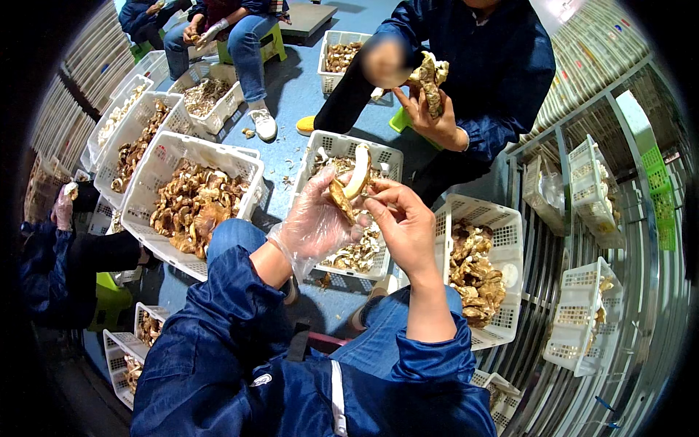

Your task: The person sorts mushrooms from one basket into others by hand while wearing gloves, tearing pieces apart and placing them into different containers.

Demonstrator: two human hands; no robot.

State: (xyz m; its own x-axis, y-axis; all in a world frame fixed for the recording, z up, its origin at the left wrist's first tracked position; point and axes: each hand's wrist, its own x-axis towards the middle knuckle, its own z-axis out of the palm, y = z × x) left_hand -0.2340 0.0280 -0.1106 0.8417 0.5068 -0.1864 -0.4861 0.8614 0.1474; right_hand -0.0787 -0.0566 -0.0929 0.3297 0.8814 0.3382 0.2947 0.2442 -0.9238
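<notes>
My left hand (311, 226), in a clear plastic glove, holds a large mushroom (359, 172) with a brown cap and a curved pale part pointing up. My bare right hand (407, 224) has its thumb and fingertips pinched at the mushroom's right side; anything between them is too small to make out. Below both hands stands a white perforated plastic crate (394, 159) with pale mushroom trimmings (355, 255). By my left knee, another crate (139, 205) holds a heap of brown mushrooms (199, 205). A tilted crate (510, 254) at my right contains larger brown mushrooms (475, 281).
Opposite me sits a person (486, 71) holding a mushroom (428, 82). More people work at the far left and left edge. Metal racking (562, 164) with crates lines the right. Scraps lie on the blue floor (289, 109); another crate (327, 79) stands farther off.
</notes>
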